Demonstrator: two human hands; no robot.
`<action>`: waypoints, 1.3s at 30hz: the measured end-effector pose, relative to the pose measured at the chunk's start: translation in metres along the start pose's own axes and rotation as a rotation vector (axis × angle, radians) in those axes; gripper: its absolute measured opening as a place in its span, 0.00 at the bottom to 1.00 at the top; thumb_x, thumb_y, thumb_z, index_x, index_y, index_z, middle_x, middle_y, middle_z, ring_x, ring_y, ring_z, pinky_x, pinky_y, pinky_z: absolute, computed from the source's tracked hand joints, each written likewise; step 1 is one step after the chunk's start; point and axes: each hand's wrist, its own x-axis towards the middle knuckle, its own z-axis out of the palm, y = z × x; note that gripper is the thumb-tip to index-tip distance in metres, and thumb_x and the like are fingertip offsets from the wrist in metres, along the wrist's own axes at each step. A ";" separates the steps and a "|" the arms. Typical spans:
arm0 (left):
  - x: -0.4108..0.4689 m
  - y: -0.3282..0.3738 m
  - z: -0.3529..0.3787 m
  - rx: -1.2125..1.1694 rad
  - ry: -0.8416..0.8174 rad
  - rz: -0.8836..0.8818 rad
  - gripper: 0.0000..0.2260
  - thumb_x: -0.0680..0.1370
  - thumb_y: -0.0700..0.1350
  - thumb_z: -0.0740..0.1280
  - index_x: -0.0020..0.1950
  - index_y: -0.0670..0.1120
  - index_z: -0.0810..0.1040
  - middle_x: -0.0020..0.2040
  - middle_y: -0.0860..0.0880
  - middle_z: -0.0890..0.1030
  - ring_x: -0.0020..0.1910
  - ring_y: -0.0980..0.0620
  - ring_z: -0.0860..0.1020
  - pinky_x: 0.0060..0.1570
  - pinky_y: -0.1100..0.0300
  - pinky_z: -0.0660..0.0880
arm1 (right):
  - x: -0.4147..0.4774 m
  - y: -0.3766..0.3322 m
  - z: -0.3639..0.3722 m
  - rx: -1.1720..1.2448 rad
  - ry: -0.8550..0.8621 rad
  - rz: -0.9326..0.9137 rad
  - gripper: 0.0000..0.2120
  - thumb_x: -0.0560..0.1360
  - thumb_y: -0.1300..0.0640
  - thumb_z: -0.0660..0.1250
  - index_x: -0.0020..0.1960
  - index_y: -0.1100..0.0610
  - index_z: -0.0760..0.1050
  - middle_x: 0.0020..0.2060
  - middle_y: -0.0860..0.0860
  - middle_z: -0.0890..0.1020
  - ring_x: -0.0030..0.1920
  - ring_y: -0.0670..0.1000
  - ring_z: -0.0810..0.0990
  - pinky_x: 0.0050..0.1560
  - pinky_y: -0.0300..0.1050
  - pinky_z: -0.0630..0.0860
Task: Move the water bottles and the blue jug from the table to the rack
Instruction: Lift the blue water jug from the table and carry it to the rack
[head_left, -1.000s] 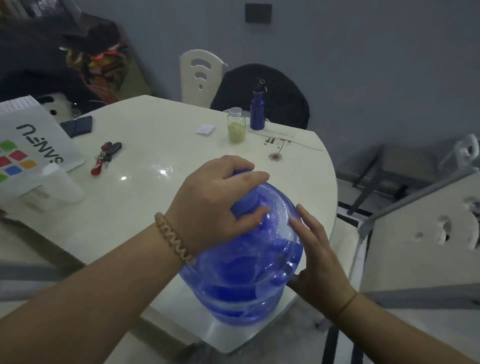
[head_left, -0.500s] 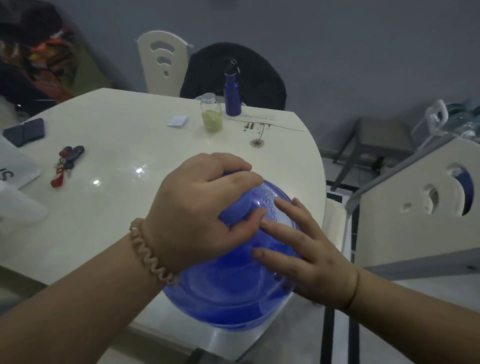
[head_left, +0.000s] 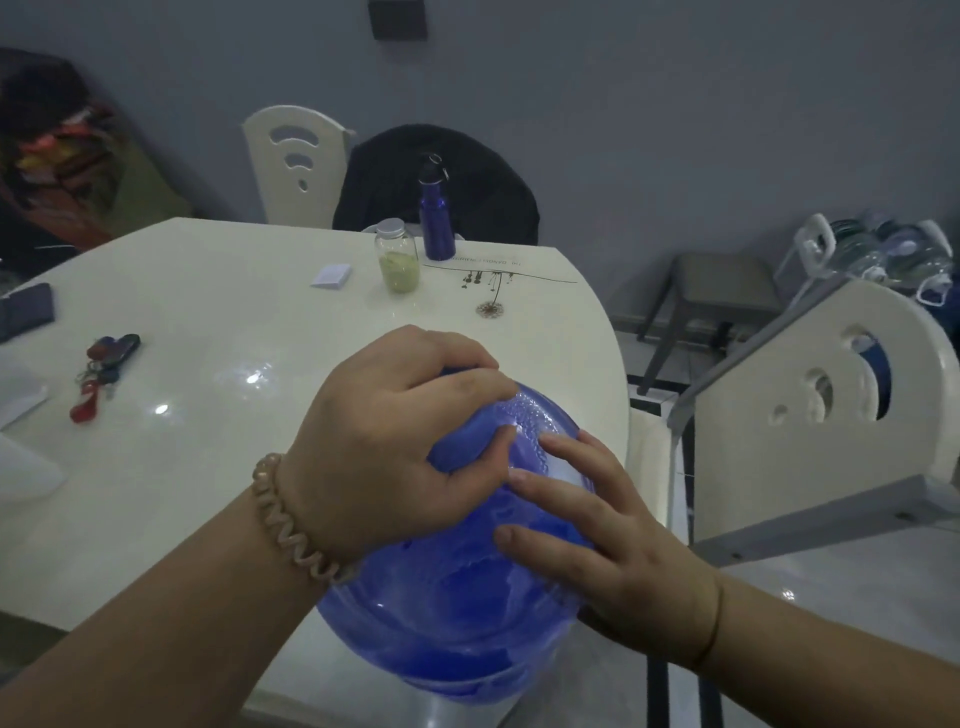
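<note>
A big translucent blue jug (head_left: 447, 618) stands at the near edge of the white table (head_left: 208, 457). My left hand (head_left: 384, 441) grips its blue capped neck from above. My right hand (head_left: 587, 530) lies with straight, spread fingers against the jug's right shoulder. A small dark blue metal bottle (head_left: 435, 218) stands at the table's far side. Several clear water bottles (head_left: 878, 254) lie on the rack at the far right, half hidden behind a chair back.
A glass jar (head_left: 399, 260) with green powder stands beside the small bottle. Keys (head_left: 101, 371), a white card (head_left: 331, 275) and a dark wallet (head_left: 26, 312) lie on the table. White chairs (head_left: 810, 415) stand right and behind; a grey stool (head_left: 722, 280) sits by the wall.
My right hand slid from the jug's lower right side up onto its shoulder, fingers spread. The view turned right, bringing the rack's bottles into sight. My left hand keeps its grip.
</note>
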 end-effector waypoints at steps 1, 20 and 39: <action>0.002 0.003 0.000 -0.011 0.002 0.000 0.12 0.71 0.45 0.71 0.49 0.39 0.83 0.46 0.44 0.82 0.44 0.52 0.77 0.47 0.63 0.74 | -0.001 -0.002 -0.006 -0.008 -0.006 0.002 0.37 0.70 0.52 0.75 0.70 0.46 0.56 0.69 0.52 0.64 0.72 0.60 0.58 0.62 0.68 0.67; 0.119 0.177 0.058 -0.263 0.070 0.283 0.09 0.69 0.42 0.73 0.47 0.40 0.83 0.45 0.45 0.81 0.42 0.50 0.79 0.43 0.57 0.76 | -0.125 0.000 -0.195 -0.269 0.067 0.158 0.24 0.72 0.47 0.69 0.65 0.49 0.65 0.67 0.52 0.66 0.71 0.59 0.61 0.67 0.63 0.63; 0.232 0.460 0.254 -0.437 0.112 0.243 0.09 0.68 0.42 0.73 0.47 0.41 0.83 0.44 0.46 0.81 0.43 0.53 0.79 0.45 0.60 0.76 | -0.388 0.079 -0.441 -0.307 0.000 0.220 0.14 0.79 0.50 0.63 0.63 0.49 0.69 0.64 0.51 0.70 0.69 0.60 0.66 0.61 0.65 0.69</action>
